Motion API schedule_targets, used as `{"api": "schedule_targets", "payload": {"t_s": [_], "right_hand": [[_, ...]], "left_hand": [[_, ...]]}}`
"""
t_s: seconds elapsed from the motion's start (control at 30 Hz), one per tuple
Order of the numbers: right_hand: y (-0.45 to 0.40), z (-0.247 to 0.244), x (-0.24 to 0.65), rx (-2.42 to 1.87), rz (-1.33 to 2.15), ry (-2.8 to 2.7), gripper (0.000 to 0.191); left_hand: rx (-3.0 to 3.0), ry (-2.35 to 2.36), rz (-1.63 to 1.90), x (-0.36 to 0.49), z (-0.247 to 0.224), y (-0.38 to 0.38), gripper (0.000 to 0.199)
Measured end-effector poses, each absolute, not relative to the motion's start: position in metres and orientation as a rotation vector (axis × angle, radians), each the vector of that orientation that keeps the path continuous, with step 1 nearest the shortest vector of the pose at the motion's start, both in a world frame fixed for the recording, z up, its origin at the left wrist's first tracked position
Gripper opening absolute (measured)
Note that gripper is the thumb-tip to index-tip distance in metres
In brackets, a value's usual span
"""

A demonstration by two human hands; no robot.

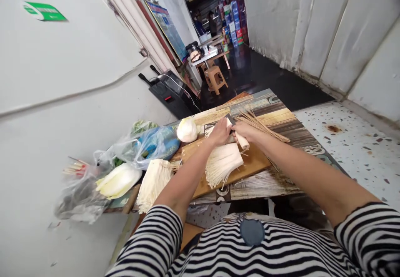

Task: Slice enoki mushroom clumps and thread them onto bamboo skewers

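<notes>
My left hand [221,132] is closed over a pale bunch of enoki mushrooms at the far edge of the wooden cutting board [256,165]. Close to its right, my right hand [244,130] is wrapped round the light wooden handle [242,142] of a knife. Part of a dark blade [230,119] shows between the hands. Nearer to me, a larger bunch of enoki mushrooms [223,163] lies on the board. Thin wooden sticks [265,127] lie just beyond my right hand.
Left of the board are more enoki mushrooms [154,183], a round white vegetable [187,130], a cabbage [120,180] and plastic bags [156,142]. A brown stool [215,78] and a small table [208,55] stand farther off.
</notes>
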State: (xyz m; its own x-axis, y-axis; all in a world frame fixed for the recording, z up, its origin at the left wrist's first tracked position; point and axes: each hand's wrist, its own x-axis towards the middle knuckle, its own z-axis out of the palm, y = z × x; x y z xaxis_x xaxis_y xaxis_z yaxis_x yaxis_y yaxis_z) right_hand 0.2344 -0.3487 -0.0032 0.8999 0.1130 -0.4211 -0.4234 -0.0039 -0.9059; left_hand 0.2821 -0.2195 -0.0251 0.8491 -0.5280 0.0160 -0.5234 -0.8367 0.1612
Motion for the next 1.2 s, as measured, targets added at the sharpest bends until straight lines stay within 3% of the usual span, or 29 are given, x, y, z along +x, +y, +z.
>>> {"api": "schedule_targets", "payload": {"t_s": [0.07,0.2,0.37,0.43,0.5,0.63,0.7,1.0,1.1,1.2], "right_hand": [[-0.358,-0.013,0.233,-1.521,0.426,0.322,0.023],[-0.393,-0.018,0.201,-1.51,0.27,0.401,0.005],[-0.429,-0.034,0.118,-1.308,0.134,0.375,0.01],[-0.431,-0.044,0.093,-1.2,0.1,0.405,0.015],[-0.43,-0.05,0.077,-1.138,0.11,0.405,0.018],[-0.425,-0.052,0.066,-1.091,0.15,0.338,0.02],[-0.424,-0.051,0.062,-1.085,0.131,0.316,0.021],[-0.407,-0.058,0.059,-1.102,0.29,0.318,0.024],[-0.399,-0.061,0.064,-1.126,0.333,0.304,0.024],[-0.392,-0.063,0.07,-1.152,0.361,0.301,0.025]], "left_hand": [[2.907,-0.821,-0.128,0.285,-0.037,-0.224,0.052],[3.002,-0.787,-0.244,0.28,-0.029,-0.231,0.057],[3.069,-0.924,0.152,0.212,0.019,-0.236,0.059],[3.076,-1.112,0.015,0.182,0.03,-0.239,0.058],[3.122,-1.211,-0.032,0.163,0.031,-0.245,0.051],[3.155,-1.239,-0.12,0.159,0.02,-0.261,0.016],[3.091,-1.117,-0.136,0.16,0.02,-0.262,0.011],[2.712,-0.371,0.262,0.128,0.006,-0.142,0.016],[2.709,-0.131,0.817,0.119,-0.006,-0.126,0.042],[2.799,-0.433,0.83,0.115,-0.008,-0.153,0.055]]}}
